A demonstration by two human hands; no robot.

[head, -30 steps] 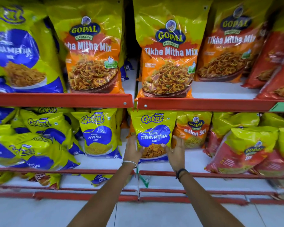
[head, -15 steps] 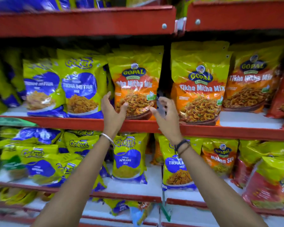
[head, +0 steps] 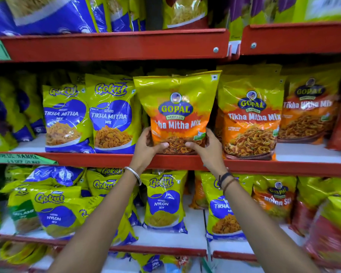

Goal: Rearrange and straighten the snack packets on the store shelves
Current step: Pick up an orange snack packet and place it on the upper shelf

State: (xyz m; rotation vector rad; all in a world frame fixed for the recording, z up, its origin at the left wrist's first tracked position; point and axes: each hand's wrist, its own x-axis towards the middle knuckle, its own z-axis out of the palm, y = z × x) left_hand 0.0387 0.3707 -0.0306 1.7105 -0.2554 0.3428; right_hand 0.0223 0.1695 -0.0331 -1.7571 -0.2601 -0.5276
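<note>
A yellow and orange Gopal Tikha Mitha Mix packet (head: 177,107) stands upright at the front of the middle red shelf (head: 98,159). My left hand (head: 146,146) grips its lower left corner and my right hand (head: 207,147) grips its lower right corner, thumbs across the front. Both wrists cross the shelf's front lip. To its left stand two blue and green Gokul Tikha Mitha packets (head: 111,119). To its right stands another Gopal Tikha Mitha Mix packet (head: 250,117), upright and close beside it.
The upper red shelf (head: 114,45) carries blue and yellow packets overhead. The lower shelf holds Gokul Nylon Sev packets (head: 162,203), some leaning at the left, and red Gopal packets (head: 331,223) at the right. A green price label (head: 22,159) sits on the middle shelf lip.
My hands left the small Gokul packet on the lower shelf, rose to the middle shelf, and closed on the Gopal packet's bottom corners. The view moved up and closer.
</note>
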